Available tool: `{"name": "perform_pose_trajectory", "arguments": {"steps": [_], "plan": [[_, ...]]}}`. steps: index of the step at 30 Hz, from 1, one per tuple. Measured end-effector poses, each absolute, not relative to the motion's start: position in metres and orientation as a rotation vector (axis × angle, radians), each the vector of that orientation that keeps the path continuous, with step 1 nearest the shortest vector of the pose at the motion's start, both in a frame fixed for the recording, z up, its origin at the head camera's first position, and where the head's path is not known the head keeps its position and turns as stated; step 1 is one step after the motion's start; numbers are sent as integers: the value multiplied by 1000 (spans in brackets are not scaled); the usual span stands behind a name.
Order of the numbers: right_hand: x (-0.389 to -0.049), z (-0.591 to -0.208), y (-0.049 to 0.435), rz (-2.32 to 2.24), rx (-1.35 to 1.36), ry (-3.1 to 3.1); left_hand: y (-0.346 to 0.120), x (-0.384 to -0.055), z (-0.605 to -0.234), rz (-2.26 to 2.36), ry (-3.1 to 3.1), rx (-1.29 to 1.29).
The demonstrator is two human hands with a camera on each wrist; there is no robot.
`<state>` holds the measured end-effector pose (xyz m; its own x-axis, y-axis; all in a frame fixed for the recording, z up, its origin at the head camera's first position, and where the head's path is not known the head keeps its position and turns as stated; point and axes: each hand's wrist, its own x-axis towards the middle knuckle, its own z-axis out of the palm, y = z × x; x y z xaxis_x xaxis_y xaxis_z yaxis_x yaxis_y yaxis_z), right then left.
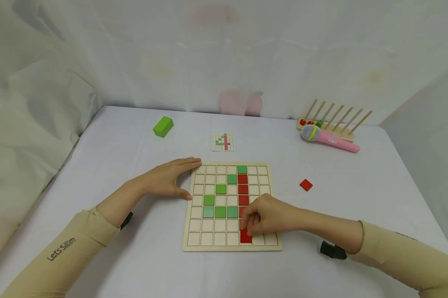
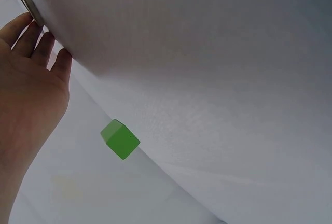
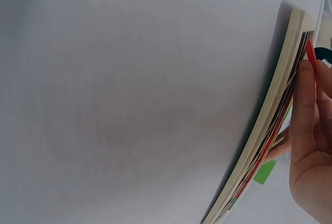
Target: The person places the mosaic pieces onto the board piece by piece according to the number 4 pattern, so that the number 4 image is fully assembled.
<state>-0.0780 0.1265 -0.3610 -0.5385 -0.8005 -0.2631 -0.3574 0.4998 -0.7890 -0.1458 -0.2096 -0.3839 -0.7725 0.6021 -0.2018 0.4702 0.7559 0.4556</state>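
Observation:
A wooden grid board [image 1: 215,248] lies on the white cloth, with green tiles [image 1: 221,189] in a stepped shape and a column of red tiles [image 1: 243,189] in its cells. Along the board's upper left edge rests my left hand [image 1: 164,179], thumb and fingers extended and spread apart. My right hand [image 1: 272,213] is over the lower right part of the board. Between thumb and fingers it pinches a red square tile [image 3: 310,53], which is tilted over the bottom row in the red column. That hand covers several cells on the right.
Beyond the board lies a small pattern card [image 1: 223,142]. A green block [image 1: 163,126] stands at the back left. At the back right are a pink toy microphone [image 1: 331,139] and a wooden peg rack [image 1: 344,133]. One loose red tile [image 1: 306,185] lies right of the board.

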Motion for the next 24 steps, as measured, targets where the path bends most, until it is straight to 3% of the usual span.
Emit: {"name": "perform_pose_trajectory", "arguments": {"steps": [24], "plan": [[-75, -364, 129, -910, -1036, 2178, -210, -145, -383, 547, 2612, 813]]}}
